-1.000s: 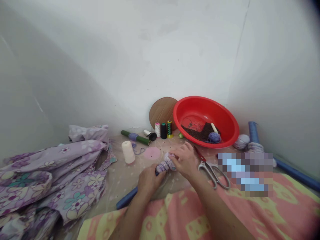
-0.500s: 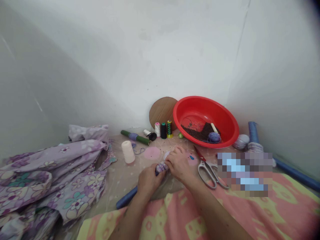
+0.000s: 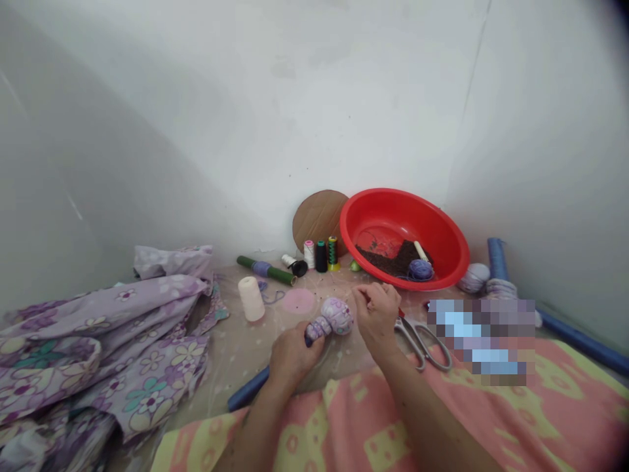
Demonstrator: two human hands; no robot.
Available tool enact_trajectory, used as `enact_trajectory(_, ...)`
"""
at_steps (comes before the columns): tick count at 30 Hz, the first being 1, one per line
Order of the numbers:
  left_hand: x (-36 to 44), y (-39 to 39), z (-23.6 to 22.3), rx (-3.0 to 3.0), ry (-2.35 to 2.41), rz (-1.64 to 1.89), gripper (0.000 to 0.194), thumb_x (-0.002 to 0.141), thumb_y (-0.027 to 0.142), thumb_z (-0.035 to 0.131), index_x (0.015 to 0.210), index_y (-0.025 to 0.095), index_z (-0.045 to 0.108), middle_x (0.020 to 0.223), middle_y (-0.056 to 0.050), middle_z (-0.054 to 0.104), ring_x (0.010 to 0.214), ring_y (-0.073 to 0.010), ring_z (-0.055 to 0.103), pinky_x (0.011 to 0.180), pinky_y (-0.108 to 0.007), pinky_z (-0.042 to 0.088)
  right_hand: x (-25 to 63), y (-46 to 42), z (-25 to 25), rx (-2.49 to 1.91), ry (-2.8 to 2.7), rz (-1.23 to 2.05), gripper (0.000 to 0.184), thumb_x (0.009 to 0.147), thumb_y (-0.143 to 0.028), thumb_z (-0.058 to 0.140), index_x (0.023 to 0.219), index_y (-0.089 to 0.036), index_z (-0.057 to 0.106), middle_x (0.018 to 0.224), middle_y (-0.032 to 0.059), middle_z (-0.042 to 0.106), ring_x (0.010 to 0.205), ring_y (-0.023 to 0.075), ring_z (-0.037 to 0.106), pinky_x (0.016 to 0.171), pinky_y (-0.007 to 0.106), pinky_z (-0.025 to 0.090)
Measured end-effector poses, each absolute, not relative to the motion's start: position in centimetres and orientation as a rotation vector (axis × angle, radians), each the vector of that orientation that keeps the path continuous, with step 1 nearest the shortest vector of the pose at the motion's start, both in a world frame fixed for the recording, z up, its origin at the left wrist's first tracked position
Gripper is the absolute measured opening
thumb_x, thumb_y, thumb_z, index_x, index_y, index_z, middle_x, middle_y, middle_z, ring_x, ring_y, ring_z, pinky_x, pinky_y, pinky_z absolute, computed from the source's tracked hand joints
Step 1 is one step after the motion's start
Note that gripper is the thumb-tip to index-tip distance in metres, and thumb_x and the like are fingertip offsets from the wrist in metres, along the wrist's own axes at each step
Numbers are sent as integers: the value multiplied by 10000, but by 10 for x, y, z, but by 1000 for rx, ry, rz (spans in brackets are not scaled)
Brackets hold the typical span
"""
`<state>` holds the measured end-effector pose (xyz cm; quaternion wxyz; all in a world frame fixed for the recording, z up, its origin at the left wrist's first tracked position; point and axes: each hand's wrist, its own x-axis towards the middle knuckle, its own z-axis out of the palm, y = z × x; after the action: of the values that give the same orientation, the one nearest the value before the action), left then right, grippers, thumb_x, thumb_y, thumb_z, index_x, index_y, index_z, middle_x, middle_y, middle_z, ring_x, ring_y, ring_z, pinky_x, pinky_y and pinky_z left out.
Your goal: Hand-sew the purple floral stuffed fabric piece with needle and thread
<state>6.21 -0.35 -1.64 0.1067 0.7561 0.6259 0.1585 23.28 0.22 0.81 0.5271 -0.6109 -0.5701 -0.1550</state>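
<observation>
A blue stick [image 3: 249, 389] runs up from lower left into my left hand [image 3: 293, 353], which is wrapped round it just below its padded end. That end is a round ball [image 3: 337, 316] covered in floral cloth, with a wound neck of the same lilac and white look. My right hand [image 3: 379, 316] is beside the ball, apart from it, its thumb and fingers pinched together. What the pinch holds, if anything, is too fine to make out. Partly behind my right wrist lie the scissors [image 3: 433, 339], grey-handled with red near the blades.
A red basin [image 3: 457, 255] holds purple yarn [image 3: 421, 269] and dark material. Thread spools [image 3: 321, 257] stand before a cardboard disc [image 3: 314, 216]. A white cone [image 3: 251, 299] and green stick [image 3: 246, 263] are left. Floral cloth [image 3: 157, 367] is heaped farther left; another cloth-headed stick [image 3: 498, 259] stands right.
My right hand has moved off the ball to the right, uncovering it, and now covers part of the scissors. My left hand keeps its hold on the stick.
</observation>
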Motion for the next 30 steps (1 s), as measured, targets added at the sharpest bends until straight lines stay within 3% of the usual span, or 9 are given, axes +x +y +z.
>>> enact_trajectory(23, 64, -4, -13, 2177, 1858, 404, 439, 723, 522, 373, 1022, 240, 529, 907, -37, 607, 830, -164, 534, 622, -214, 318, 250, -3, 18, -1410, -1186, -450, 200, 741, -304, 459, 615, -183, 556, 575, -2, 502, 687, 156, 402, 699, 287, 265)
enact_trajectory(30, 62, -2, -16, 2199, 1846, 392, 464, 732, 533, 347, 1042, 235, 521, 914, -40, 603, 827, -157, 528, 612, -206, 310, 256, 7, 8, -1560, -1100, -307, 242, 718, -368, 464, 643, -181, 599, 587, 19, 553, 658, 169, 427, 648, 275, 283)
